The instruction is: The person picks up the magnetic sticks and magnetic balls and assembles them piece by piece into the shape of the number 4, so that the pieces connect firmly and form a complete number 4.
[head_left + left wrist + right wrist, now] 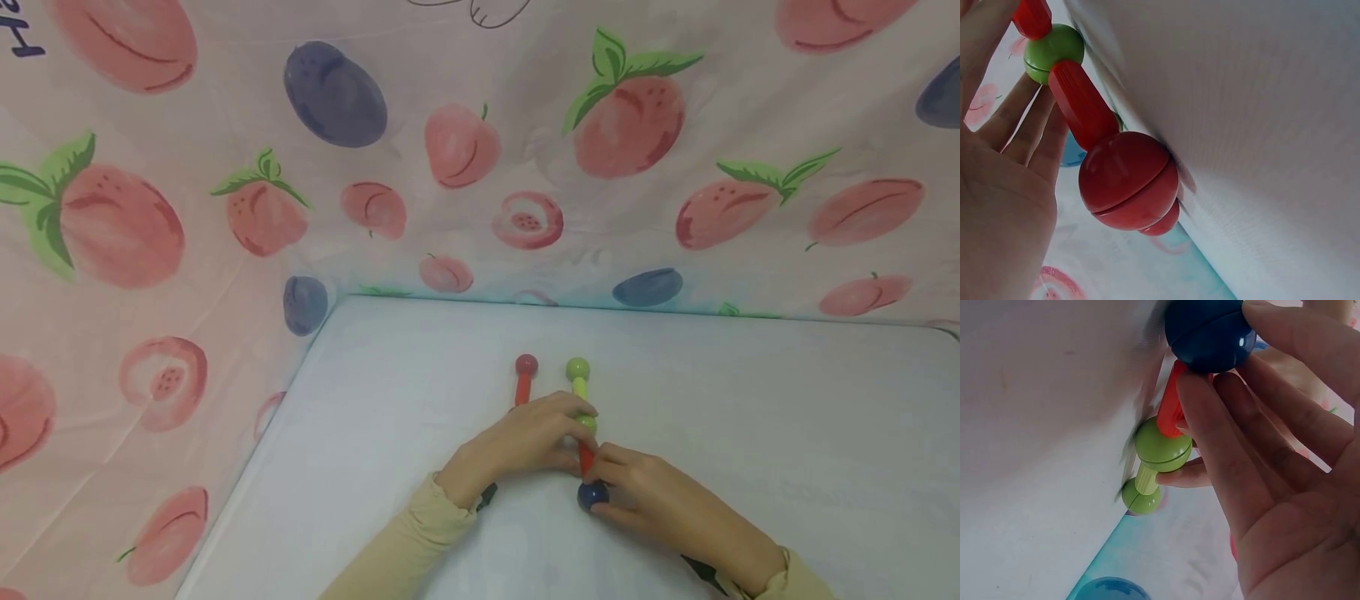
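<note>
A stick-and-ball piece lies on the white table, several balls joined by short rods. My left hand (536, 433) holds the middle green ball (1163, 444), fingers curled behind it. My right hand (648, 492) grips the dark blue ball (593, 497) at the near end, thumb and fingers around it. A red rod (586, 458) runs between these two balls. Beyond, a yellow-green rod (580, 387) leads to another green ball (577, 369). In the left wrist view a second red rod (1082, 103) links the middle green ball to a red ball (1129, 181).
Left of the green end, a far red ball (527, 365) tops a red rod (522, 389), partly hidden behind my left hand. A fruit-print cloth (450, 67) hangs along the table's back and left edges. The white tabletop (750, 417) stretches to the right.
</note>
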A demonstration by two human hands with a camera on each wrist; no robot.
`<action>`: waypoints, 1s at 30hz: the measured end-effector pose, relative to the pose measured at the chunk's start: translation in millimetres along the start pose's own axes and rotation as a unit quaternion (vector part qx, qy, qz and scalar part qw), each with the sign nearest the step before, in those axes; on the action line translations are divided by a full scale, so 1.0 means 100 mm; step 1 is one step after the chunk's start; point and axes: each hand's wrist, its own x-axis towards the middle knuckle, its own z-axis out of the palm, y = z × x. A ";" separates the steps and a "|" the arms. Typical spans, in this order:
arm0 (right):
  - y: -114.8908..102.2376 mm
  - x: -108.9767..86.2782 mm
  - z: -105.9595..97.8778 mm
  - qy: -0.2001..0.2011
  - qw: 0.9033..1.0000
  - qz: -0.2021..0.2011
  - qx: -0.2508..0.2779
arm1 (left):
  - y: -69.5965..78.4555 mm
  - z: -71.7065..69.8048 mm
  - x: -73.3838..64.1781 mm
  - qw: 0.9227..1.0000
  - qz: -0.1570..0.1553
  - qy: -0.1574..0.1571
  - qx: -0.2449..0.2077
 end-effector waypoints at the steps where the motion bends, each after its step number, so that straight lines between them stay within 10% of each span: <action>1: 0.00 0.00 0.00 0.000 1.000 -0.001 -0.001 | 0.00 0.00 0.00 1.000 0.000 0.000 0.000; 30: -0.02 0.01 -0.04 0.017 0.999 0.006 -0.030 | 0.06 -0.10 -0.01 1.000 0.008 0.011 0.021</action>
